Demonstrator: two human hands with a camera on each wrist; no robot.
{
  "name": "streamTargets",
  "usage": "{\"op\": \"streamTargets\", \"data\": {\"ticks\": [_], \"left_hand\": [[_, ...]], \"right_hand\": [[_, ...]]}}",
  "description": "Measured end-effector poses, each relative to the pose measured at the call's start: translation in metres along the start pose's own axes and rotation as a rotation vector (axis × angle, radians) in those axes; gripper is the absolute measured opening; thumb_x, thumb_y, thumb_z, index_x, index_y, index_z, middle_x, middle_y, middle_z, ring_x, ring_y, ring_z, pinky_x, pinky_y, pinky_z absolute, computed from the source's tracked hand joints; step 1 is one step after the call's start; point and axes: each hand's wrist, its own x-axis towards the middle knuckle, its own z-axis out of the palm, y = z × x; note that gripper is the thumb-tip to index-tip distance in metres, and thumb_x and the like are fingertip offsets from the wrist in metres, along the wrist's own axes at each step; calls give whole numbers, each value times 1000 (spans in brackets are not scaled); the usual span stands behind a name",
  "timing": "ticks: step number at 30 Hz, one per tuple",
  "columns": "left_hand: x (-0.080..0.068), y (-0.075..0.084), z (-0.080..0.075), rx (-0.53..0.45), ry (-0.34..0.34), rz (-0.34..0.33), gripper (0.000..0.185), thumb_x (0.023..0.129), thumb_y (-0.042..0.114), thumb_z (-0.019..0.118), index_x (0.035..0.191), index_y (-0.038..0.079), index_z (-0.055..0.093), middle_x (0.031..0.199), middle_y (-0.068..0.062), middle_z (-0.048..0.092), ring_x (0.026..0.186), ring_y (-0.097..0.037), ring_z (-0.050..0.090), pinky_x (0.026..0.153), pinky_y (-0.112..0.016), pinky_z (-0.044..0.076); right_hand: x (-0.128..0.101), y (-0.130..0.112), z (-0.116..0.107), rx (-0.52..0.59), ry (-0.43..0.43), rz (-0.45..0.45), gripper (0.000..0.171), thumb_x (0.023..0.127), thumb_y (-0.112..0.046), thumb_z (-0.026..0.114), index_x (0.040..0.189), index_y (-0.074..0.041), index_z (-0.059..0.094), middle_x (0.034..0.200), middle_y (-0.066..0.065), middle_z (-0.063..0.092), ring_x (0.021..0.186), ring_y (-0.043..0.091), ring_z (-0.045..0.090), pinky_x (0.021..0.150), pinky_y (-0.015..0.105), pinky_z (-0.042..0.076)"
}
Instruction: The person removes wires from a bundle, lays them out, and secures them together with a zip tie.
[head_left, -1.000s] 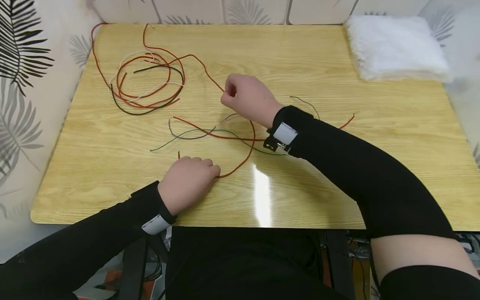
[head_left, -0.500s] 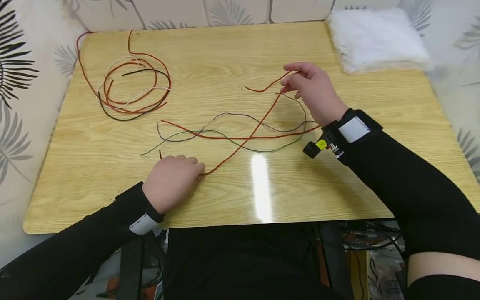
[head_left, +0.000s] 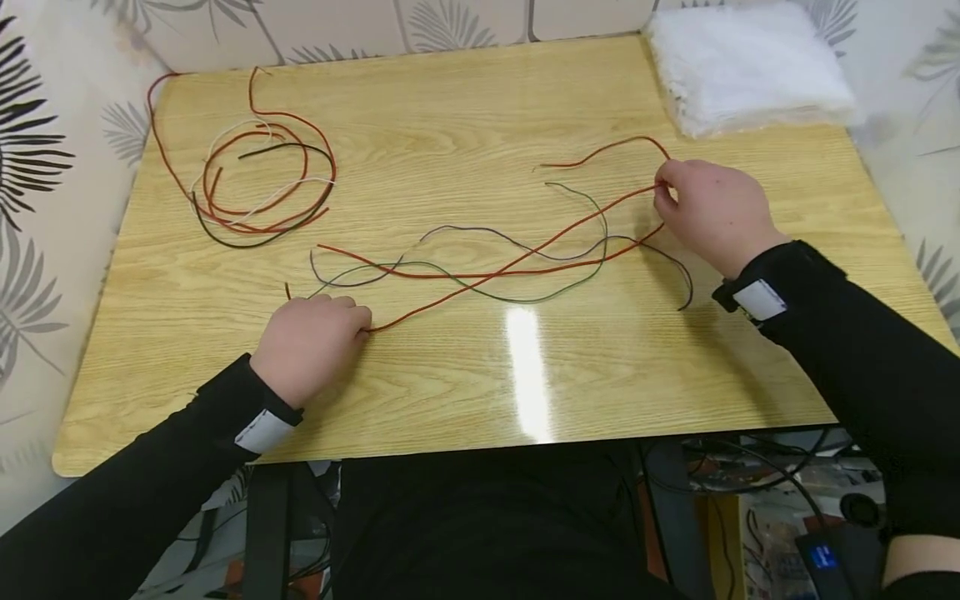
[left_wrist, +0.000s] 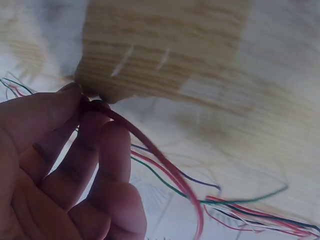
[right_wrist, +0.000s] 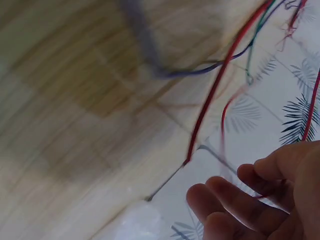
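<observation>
My left hand (head_left: 313, 342) pinches a red wire (head_left: 592, 215) low over the table's left half; its short end sticks up behind the knuckles. In the left wrist view this wire (left_wrist: 150, 139) leaves the thumb and fingertips in a curve. My right hand (head_left: 716, 208) pinches the same wire farther right, and the loose tail bends back leftward from it. Between the hands the wire slants across another red wire (head_left: 450, 274), a green wire (head_left: 525, 302) and a thin dark blue wire (head_left: 480, 228) lying on the table.
At the table's back left lies a loose coil of red wire (head_left: 255, 232) with a black wire (head_left: 240, 246) and a white one among it. A white fluffy pack (head_left: 750, 67) sits at the back right corner. The wooden table's (head_left: 450, 408) front edge is near my body.
My right hand has moved right, drawing the red wire away from the coil and pulling it nearly straight. My left hand keeps hold of it, slightly farther left in view.
</observation>
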Motion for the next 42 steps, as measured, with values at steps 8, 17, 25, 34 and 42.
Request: {"op": "streamTargets", "data": {"ticks": [8, 17, 25, 34, 42], "left_hand": [[-7, -18, -3, -17, 3, -67, 13, 92, 9, 68, 80, 13, 71, 72, -5, 60, 61, -23, 56, 57, -42, 48], [-12, -40, 0, -70, 18, -140, 5, 90, 9, 70, 86, 9, 73, 76, -8, 65, 67, -27, 62, 61, -47, 49], [-11, -47, -1, -83, 35, -149, 5, 89, 8, 69, 87, 7, 73, 77, -10, 64, 66, -28, 59, 59, -45, 48], [-8, -50, -4, -75, 11, -160, 7, 90, 11, 69, 92, 6, 73, 85, -12, 66, 71, -28, 62, 59, -47, 49], [-12, -54, -3, -102, -4, -187, 15, 92, 17, 69, 100, 5, 70, 99, -13, 67, 83, -30, 65, 68, -47, 51]], "right_hand": [[-16, 24, -6, -108, -24, -208, 11, 98, -10, 56, 98, -3, 64, 80, 12, 59, 70, 31, 57, 57, 46, 46], [-36, 38, -5, -165, -136, -330, 7, 94, -14, 67, 96, -7, 70, 81, 6, 64, 70, 23, 60, 61, 43, 50], [-51, 40, 5, -173, -142, -366, 7, 91, -15, 71, 95, -9, 72, 78, 3, 62, 71, 23, 62, 61, 44, 51], [-60, 45, 4, -143, -177, -298, 12, 95, -14, 64, 105, -11, 69, 86, 5, 67, 71, 22, 62, 60, 43, 50], [-67, 41, 0, -164, -116, -265, 17, 91, -9, 61, 108, -4, 64, 75, 5, 61, 56, 16, 50, 48, 34, 40]]}}
